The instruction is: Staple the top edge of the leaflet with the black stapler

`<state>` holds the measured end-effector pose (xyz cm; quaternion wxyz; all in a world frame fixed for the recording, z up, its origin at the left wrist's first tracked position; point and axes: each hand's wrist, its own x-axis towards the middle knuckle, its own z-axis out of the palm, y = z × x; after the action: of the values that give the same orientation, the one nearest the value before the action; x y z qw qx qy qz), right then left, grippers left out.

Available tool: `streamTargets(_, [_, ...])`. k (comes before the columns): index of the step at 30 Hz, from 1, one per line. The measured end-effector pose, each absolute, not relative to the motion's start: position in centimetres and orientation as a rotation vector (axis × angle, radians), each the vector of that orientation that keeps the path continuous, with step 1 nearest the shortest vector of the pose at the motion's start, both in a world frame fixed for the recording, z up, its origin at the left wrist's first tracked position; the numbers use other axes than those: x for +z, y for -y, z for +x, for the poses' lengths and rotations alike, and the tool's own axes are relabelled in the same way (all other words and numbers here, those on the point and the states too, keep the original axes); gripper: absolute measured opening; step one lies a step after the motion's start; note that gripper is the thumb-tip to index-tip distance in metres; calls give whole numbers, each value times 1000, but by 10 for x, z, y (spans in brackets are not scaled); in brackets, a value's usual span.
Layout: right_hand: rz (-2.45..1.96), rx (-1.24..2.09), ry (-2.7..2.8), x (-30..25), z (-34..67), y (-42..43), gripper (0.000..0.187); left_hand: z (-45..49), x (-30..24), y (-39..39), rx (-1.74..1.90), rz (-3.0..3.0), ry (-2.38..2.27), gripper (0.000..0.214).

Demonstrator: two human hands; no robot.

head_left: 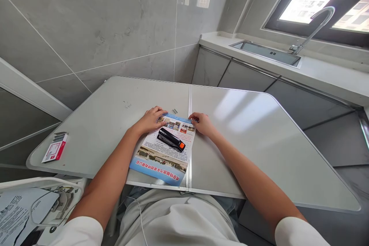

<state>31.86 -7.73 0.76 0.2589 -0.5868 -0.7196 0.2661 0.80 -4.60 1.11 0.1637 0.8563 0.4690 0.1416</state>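
Observation:
A printed flyer (161,153) with photos and a blue lower band lies on the grey folding table (115,107) in front of me. A black stapler (171,139) with an orange end rests on top of the flyer. My left hand (150,119) lies on the flyer's far left corner, fingers curled down onto the paper. My right hand (201,122) pinches the flyer's far right corner. A small strip of staples (174,111) lies on the table just beyond the flyer.
A red and white staple box (55,150) sits near the table's left edge. A counter with a steel sink (266,52) and curved tap (314,29) runs along the right under a window. Papers and cables (25,207) lie at the lower left.

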Motion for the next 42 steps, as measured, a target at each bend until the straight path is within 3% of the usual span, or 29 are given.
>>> streamTargets(24, [-1522, 400, 2193, -10, 249, 13, 12, -41, 8, 24, 441, 2340, -1572, 43])
streamTargets(30, [-1552, 365, 2017, -12, 252, 26, 22, -47, 5, 22, 444, 2337, -1568, 47])
streamTargets(42, [-1615, 440, 1871, -18, 264, 71, 21, -17, -1, 26, 491, 2391, -1663, 25])
